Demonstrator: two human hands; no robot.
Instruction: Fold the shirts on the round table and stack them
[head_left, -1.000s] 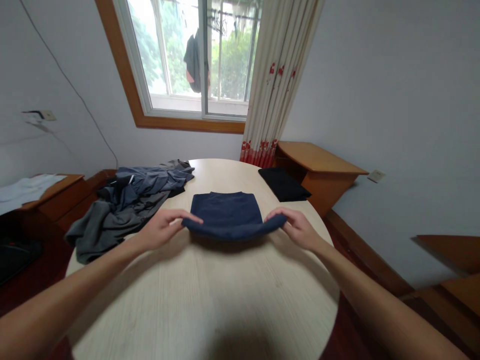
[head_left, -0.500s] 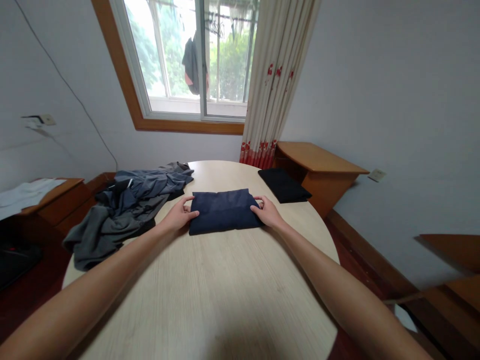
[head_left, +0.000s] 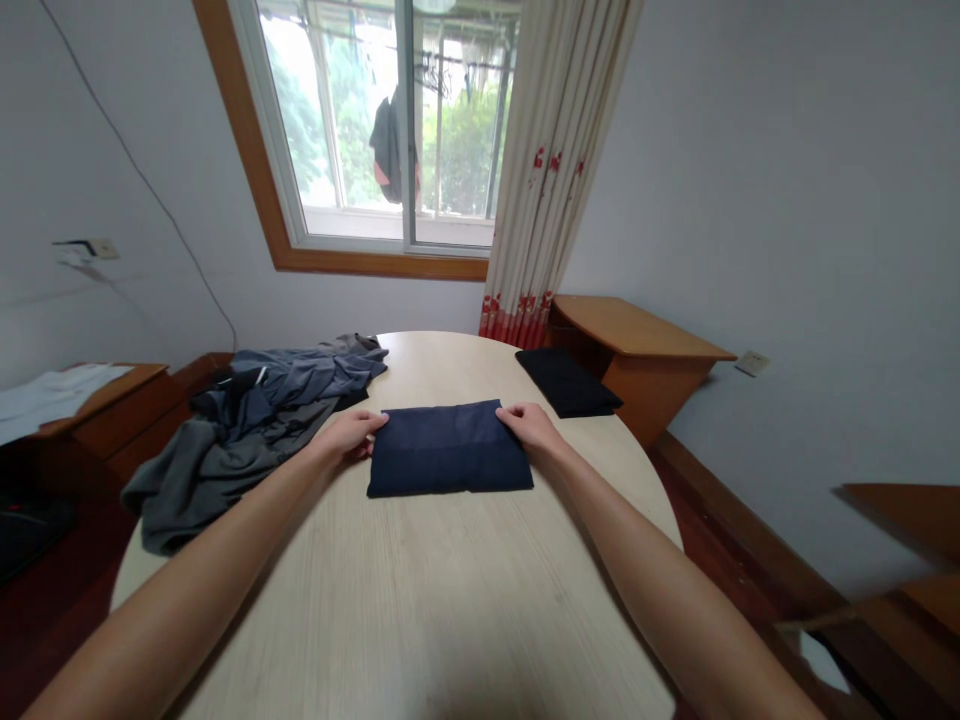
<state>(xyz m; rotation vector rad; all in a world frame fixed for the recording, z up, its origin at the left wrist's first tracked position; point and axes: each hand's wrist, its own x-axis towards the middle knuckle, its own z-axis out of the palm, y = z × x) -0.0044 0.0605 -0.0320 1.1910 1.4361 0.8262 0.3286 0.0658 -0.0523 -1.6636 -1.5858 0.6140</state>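
Observation:
A navy blue garment (head_left: 450, 450), folded into a flat rectangle, lies on the pale round table (head_left: 442, 580). My left hand (head_left: 349, 435) pinches its far left corner, thumb on top and fingers underneath. At the far right corner, my right hand (head_left: 527, 425) grips the cloth between thumb and fingers. What kind of garment it is cannot be made out. Beyond my right hand rests a folded black garment (head_left: 570, 382) near the table's right edge.
Rumpled grey and blue clothes (head_left: 247, 420) are heaped along the table's left side. A wooden desk (head_left: 637, 325) stands behind the right edge, beside a patterned curtain (head_left: 555, 180). Papers (head_left: 52, 395) lie on a low cabinet at left.
The navy garment appears slightly nearer and flatter. Both hands have shifted from its sides to its far corners. The clothes heap and black garment lie as before.

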